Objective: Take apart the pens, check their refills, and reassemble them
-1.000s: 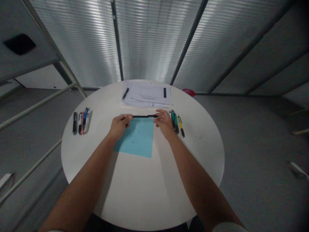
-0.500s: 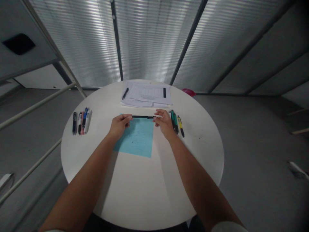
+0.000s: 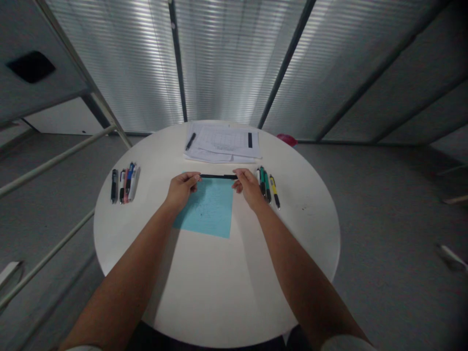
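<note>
A slim black pen (image 3: 218, 176) lies level in the air just above the top edge of a light blue sheet of paper (image 3: 208, 209). My left hand (image 3: 181, 190) grips its left end between the fingers and thumb. My right hand (image 3: 249, 187) has hold of its right end. Both hands sit over the near side of the sheet's top edge, and the fingers hide the pen's tips.
The round white table (image 3: 215, 287) also holds a row of several pens (image 3: 122, 186) at left and several more pens (image 3: 266, 189) at right. Printed papers (image 3: 223, 144) with a black pen (image 3: 190, 141) lie at the far edge. A red object (image 3: 287, 140) sits beyond the table.
The pen and both hands stay nearly where they were. Only the view shifts slightly.
</note>
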Demonstrator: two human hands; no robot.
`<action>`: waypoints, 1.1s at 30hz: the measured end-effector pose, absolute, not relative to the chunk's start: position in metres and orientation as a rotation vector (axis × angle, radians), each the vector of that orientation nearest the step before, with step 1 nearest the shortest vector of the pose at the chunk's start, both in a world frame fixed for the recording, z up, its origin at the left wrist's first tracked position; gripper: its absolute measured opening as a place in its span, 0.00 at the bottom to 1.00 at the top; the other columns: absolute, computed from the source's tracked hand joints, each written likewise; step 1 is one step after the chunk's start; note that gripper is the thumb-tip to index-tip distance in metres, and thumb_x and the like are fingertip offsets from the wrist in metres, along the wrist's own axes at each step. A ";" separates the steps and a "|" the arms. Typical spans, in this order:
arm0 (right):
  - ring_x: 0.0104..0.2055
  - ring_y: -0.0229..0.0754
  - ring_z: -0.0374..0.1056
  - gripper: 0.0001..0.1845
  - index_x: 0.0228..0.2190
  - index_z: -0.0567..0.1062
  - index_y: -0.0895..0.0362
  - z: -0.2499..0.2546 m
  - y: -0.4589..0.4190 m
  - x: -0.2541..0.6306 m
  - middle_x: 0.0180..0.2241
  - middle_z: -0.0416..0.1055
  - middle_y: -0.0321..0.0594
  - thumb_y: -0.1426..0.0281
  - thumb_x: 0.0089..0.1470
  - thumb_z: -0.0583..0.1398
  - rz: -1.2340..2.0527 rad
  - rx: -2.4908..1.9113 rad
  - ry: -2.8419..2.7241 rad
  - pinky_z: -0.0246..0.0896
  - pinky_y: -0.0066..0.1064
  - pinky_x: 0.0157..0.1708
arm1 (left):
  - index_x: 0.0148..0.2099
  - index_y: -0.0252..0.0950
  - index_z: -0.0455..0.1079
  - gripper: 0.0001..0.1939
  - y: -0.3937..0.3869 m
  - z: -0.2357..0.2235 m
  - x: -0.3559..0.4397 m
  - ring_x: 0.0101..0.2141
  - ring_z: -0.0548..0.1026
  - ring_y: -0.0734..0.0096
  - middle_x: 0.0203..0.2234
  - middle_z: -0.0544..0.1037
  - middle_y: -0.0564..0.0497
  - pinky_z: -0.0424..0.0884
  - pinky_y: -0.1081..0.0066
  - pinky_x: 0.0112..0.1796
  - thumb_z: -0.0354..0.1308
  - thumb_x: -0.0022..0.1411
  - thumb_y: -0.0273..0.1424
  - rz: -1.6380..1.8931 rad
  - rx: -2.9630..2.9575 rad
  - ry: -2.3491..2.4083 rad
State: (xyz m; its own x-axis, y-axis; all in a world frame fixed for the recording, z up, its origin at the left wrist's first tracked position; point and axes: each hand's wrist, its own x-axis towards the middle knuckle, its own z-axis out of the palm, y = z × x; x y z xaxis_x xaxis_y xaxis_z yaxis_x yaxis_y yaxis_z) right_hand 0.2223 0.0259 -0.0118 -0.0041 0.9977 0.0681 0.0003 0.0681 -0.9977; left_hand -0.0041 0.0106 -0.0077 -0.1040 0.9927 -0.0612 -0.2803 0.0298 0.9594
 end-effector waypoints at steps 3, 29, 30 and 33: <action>0.21 0.33 0.61 0.19 0.33 0.70 0.54 -0.012 0.026 0.221 0.22 0.69 0.33 0.52 0.49 0.61 1.176 -1.155 -1.296 0.53 0.24 0.19 | 0.35 0.31 0.77 0.13 0.011 -0.007 -0.004 0.21 0.66 0.79 0.27 0.77 0.48 0.60 0.73 0.24 0.70 0.46 0.33 1.380 0.908 1.099; 0.19 0.33 0.58 0.11 0.30 0.76 0.54 -0.011 0.027 0.225 0.17 0.65 0.29 0.61 0.44 0.64 1.130 -1.191 -1.267 0.48 0.26 0.20 | 0.35 0.35 0.71 0.13 0.008 0.001 -0.002 0.23 0.69 0.78 0.29 0.73 0.52 0.68 0.71 0.26 0.69 0.49 0.35 1.400 0.771 1.014; 0.19 0.33 0.58 0.11 0.30 0.76 0.54 -0.011 0.027 0.225 0.17 0.66 0.29 0.61 0.44 0.64 1.143 -1.188 -1.240 0.47 0.26 0.19 | 0.34 0.35 0.71 0.13 0.008 0.001 -0.002 0.23 0.69 0.78 0.29 0.73 0.51 0.68 0.71 0.26 0.69 0.49 0.35 1.400 0.772 1.018; 0.20 0.32 0.59 0.11 0.29 0.75 0.54 -0.009 0.027 0.224 0.20 0.68 0.31 0.62 0.42 0.64 1.164 -1.165 -1.178 0.46 0.25 0.19 | 0.35 0.35 0.73 0.13 0.008 0.001 -0.003 0.24 0.68 0.78 0.31 0.74 0.50 0.67 0.71 0.26 0.68 0.50 0.36 1.417 0.860 1.064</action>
State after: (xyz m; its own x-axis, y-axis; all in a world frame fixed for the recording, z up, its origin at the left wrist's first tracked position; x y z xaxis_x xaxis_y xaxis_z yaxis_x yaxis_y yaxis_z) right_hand 0.2244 0.0268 -0.0095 0.0374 0.9982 0.0469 -0.0348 0.0483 -0.9982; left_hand -0.0032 0.0084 0.0009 -0.1235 0.9904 -0.0616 -0.3356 0.0167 0.9418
